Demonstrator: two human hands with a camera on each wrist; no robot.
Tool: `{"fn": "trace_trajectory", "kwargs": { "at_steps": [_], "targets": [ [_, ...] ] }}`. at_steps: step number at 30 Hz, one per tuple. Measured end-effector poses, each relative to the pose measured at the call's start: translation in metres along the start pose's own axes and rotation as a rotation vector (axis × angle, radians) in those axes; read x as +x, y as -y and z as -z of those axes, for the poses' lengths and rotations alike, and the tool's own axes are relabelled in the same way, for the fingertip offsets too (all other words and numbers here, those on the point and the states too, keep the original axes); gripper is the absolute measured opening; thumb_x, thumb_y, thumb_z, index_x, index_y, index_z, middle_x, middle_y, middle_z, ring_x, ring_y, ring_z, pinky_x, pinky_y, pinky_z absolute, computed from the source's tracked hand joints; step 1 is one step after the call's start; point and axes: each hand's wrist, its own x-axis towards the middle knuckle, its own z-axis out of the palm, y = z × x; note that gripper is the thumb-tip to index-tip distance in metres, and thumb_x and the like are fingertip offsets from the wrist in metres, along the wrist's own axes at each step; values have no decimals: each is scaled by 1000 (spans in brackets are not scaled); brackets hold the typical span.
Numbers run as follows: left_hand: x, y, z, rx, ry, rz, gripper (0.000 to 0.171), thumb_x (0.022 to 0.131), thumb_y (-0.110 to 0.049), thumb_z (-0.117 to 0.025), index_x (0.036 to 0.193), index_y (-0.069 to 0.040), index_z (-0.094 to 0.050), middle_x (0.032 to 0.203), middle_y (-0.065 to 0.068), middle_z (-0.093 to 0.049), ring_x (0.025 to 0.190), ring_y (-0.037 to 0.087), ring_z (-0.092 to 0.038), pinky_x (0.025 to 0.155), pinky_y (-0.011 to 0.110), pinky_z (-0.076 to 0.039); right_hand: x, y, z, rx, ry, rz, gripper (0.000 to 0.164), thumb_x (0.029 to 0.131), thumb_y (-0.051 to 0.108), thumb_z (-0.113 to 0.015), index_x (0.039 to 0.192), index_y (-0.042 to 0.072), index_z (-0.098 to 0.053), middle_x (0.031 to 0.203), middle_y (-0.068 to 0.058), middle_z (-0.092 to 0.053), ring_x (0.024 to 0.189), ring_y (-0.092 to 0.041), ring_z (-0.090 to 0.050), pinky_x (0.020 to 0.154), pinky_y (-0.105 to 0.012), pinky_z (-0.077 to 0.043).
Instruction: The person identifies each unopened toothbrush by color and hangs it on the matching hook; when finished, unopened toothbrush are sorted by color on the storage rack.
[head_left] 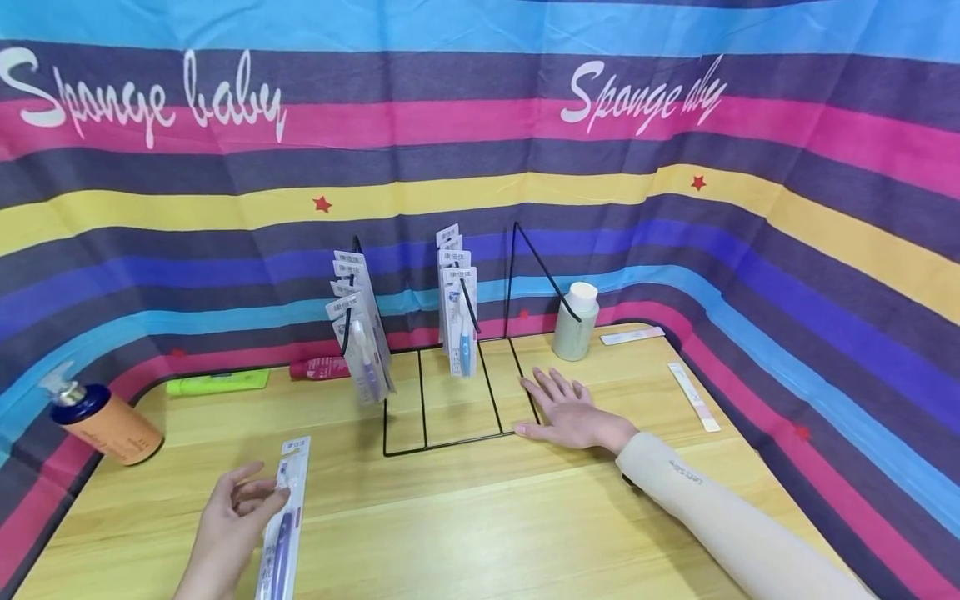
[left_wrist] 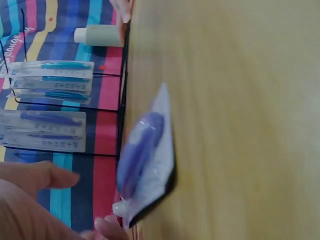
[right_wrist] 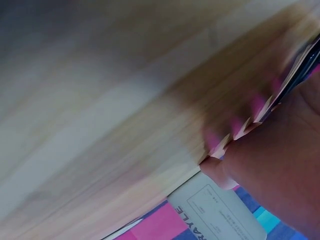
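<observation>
A packaged toothbrush (head_left: pixel 283 533) with a purple handle is at my left hand (head_left: pixel 234 510), low on the left of the head view. The thumb tip overlaps its edge, and the other fingers curl beside it. Seen from the left wrist, the toothbrush pack (left_wrist: pixel 145 155) tilts over the table with its lower end at the fingertips (left_wrist: pixel 107 227). My right hand (head_left: pixel 573 415) lies with fingers spread at the right end of a black wire rack (head_left: pixel 450 442). Packs with purple toothbrushes (head_left: pixel 367 354) hang from the left hook, blue ones (head_left: pixel 461 333) from the middle hook.
A white-capped bottle (head_left: pixel 576 325) stands behind my right hand. Two flat packets, one at the back (head_left: pixel 632 335) and one at the right (head_left: pixel 693 397), lie beyond. Leftward are a pump bottle (head_left: pixel 112 425), a green tube (head_left: pixel 217 382) and a red tube (head_left: pixel 318 368). Striped cloth (head_left: pixel 480 150) walls the table.
</observation>
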Motion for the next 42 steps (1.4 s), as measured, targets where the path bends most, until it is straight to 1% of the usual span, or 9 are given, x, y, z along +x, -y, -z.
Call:
{"fn": "trace_trajectory", "kwargs": {
  "at_steps": [5,10,14,18,25,29,35,39,42],
  "targets": [
    [5,7,5,165,126,80,99,103,-12,-75,159,21,0,147,42,-39,111,34,-55,80,31,-54,-1,2,0,12,-4,11,98,107,74,-45,177,15,-10,182,-17,0,165,-43,5,124,-75,-2],
    [4,8,6,294,159,56,102,98,-12,-80,158,18,-3,123,32,-56,94,28,-57,76,38,-53,-1,4,1,24,-8,16,98,107,73,-46,177,15,-10,182,-17,0,165,-44,5,124,-75,-2],
    [2,5,3,331,153,16,93,98,-11,-80,159,9,-12,103,16,-59,85,24,-56,70,33,-50,-2,4,1,26,-9,12,98,107,73,-47,177,14,-10,182,-18,1,165,-44,6,124,-75,-2],
    [0,6,2,253,158,-13,74,99,-4,-78,154,4,-30,99,8,-54,83,19,-51,69,29,-47,-3,4,1,23,-8,9,98,107,74,-46,177,15,-10,182,-17,0,165,-43,6,124,-75,-2],
    [0,14,5,13,140,-22,45,98,10,-67,141,9,-56,107,8,-71,77,15,-58,61,26,-48,-2,3,0,11,-6,5,98,107,74,-45,177,16,-9,182,-16,1,165,-43,6,125,-74,-2],
    [-3,15,1,-160,123,-57,40,97,15,-65,131,-6,-68,96,5,-71,64,13,-54,52,24,-43,-2,2,-1,4,-4,9,98,107,75,-44,177,16,-9,182,-16,1,165,-44,6,124,-75,-2],
    [-9,2,-11,-276,94,-215,38,100,12,-68,127,-14,-72,96,3,-73,60,8,-52,50,22,-42,-2,2,-1,2,-4,9,98,107,75,-43,177,16,-9,182,-16,1,165,-43,6,125,-74,-2],
    [-16,-10,-20,-325,64,-346,33,101,13,-67,129,-5,-68,96,1,-72,61,7,-54,46,26,-39,-2,2,-1,-3,-7,10,97,108,74,-44,177,15,-9,182,-17,0,165,-43,5,125,-74,-3],
    [-23,-21,-27,-340,-21,-483,33,98,20,-65,127,4,-65,98,1,-72,65,6,-57,49,28,-42,-2,1,-1,-7,-7,14,97,108,73,-44,177,15,-10,182,-17,0,165,-44,4,125,-74,-3]
  ]
}}
